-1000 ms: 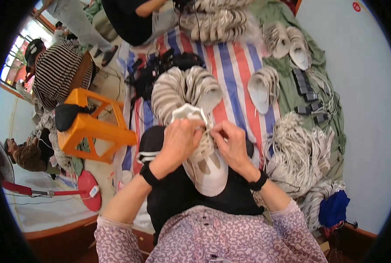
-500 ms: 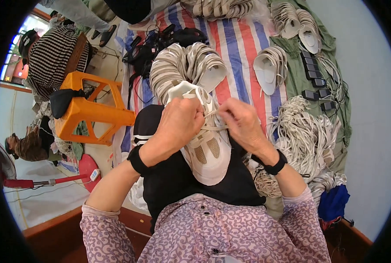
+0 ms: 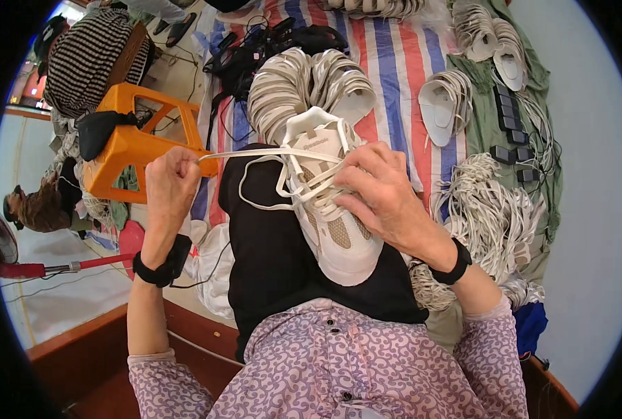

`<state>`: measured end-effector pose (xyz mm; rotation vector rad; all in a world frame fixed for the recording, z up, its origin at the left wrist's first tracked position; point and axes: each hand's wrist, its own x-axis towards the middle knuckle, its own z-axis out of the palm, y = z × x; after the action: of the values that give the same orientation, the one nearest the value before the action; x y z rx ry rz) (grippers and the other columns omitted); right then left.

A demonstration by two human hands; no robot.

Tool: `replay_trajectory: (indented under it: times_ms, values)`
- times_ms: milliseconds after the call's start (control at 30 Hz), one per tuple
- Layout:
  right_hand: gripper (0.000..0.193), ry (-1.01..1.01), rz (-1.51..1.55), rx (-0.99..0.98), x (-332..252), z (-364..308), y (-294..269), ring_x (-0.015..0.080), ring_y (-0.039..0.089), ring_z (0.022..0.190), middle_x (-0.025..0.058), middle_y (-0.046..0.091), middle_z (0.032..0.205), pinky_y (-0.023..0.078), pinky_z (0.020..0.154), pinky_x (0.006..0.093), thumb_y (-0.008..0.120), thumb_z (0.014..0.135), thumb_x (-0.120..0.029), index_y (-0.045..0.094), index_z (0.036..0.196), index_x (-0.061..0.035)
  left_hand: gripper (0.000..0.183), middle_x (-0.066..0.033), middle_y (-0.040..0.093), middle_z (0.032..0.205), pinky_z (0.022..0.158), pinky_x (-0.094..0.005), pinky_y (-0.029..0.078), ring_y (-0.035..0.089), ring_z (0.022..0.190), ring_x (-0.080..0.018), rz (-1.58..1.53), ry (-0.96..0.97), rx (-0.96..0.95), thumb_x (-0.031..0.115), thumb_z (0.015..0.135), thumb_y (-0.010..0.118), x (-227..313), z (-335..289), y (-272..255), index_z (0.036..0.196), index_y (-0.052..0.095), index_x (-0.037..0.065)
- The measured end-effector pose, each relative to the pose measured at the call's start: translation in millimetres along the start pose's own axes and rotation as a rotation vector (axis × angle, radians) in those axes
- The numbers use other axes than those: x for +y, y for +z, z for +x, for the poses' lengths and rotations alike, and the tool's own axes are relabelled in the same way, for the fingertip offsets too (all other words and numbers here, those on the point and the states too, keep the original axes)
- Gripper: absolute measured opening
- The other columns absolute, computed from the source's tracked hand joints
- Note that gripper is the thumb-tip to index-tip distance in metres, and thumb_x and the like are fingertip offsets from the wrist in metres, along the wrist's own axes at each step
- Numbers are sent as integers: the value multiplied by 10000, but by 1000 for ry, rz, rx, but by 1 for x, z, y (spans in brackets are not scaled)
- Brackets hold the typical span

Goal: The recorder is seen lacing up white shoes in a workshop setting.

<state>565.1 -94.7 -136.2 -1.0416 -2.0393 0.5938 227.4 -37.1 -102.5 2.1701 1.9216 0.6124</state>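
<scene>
A white and beige sneaker (image 3: 349, 262) rests on my black-covered lap, toe toward me, with tan mesh panels near the toe. My left hand (image 3: 171, 183) is out to the left, its fingers closed on a pale shoelace (image 3: 255, 152). That lace runs taut from the fist across to the sneaker's right-hand eyelets. A second stretch of lace hangs in a loose loop over the left side. Against the sneaker's right side, my right hand (image 3: 388, 199) grips with bent fingers at the lacing; whether a lace is pinched there too is hidden.
Nested shoe uppers (image 3: 279, 94) stand in curved rows beyond the sneaker on a striped sheet (image 3: 395, 91). More uppers (image 3: 443, 108) and a heap of laces (image 3: 485, 202) lie right. An orange stool (image 3: 115, 171) and a red-poled fan (image 3: 101, 263) are left.
My left hand has moved from the sneaker out to the left, drawing the shoelace taut. My right hand has come in against the sneaker's side. The view has shifted slightly.
</scene>
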Motion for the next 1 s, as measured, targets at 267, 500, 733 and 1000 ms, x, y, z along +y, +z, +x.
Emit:
replay_trajectory:
  times_ms: [267, 500, 733, 1000]
  values:
    - [130, 23, -153, -88, 3, 8, 2, 289, 518, 950, 90, 534, 950, 379, 805, 396, 645, 827, -15, 565, 926, -40, 114, -4, 458, 572, 506, -248, 351, 411, 535, -62, -113, 11, -21, 51, 872, 592, -13, -13, 6, 850, 622, -57]
    - [111, -1, -185, -102, 2, 11, 5, 318, 529, 937, 108, 548, 930, 397, 773, 418, 625, 847, -18, 543, 919, -34, 94, 11, 462, 577, 503, -240, 343, 418, 544, -48, -190, -15, -21, 41, 870, 602, -20, -11, 16, 852, 631, -47]
    - [52, 168, 112, -136, 3, 27, -4, 196, 595, 728, 89, 607, 807, 437, 660, 321, 624, 876, 28, 589, 911, 14, 80, -33, 482, 551, 491, -268, 362, 443, 501, -87, -128, 56, 57, 41, 852, 620, -28, -9, 12, 856, 653, -32]
    - [67, 628, 639, -169, 18, 20, -18, 55, 575, 720, -16, 636, 832, 472, 667, 220, 669, 912, -41, 651, 950, 12, 95, -138, 573, 620, 555, -330, 457, 571, 540, -208, 85, -31, 128, 78, 847, 621, -117, -20, -20, 880, 647, -7]
